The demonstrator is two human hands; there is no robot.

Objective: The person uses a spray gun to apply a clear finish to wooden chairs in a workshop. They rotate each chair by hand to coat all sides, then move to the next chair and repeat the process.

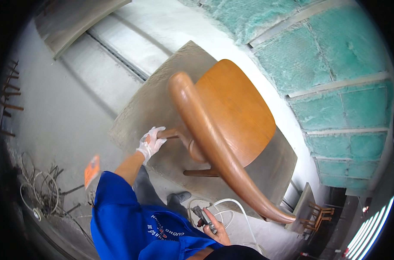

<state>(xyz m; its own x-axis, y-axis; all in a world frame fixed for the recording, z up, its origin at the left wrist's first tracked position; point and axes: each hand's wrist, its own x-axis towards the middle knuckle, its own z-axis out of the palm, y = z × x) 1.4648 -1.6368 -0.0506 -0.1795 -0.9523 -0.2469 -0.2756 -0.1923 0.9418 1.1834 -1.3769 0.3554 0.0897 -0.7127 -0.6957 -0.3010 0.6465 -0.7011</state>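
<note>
A brown wooden chair [236,104] with a broad, smooth seat and a thick curved back rail stands tilted in the view. My left hand [150,144], in a thin clear glove, is closed around one of the chair's legs on the left side. Low in the middle, my bare right hand [219,234] grips a dark metal spray gun [204,219], held apart from the chair. A pale hose [238,203] loops close by the gun. The back rail hides part of the seat and legs.
Under the chair is a grey, coated platform [155,97]. Green filter panels [322,56] line the right wall. Coiled hoses [40,188] lie on the left floor, near an orange tag [92,171]. More wooden chairs [319,216] stand at lower right; another board [75,21] is at upper left.
</note>
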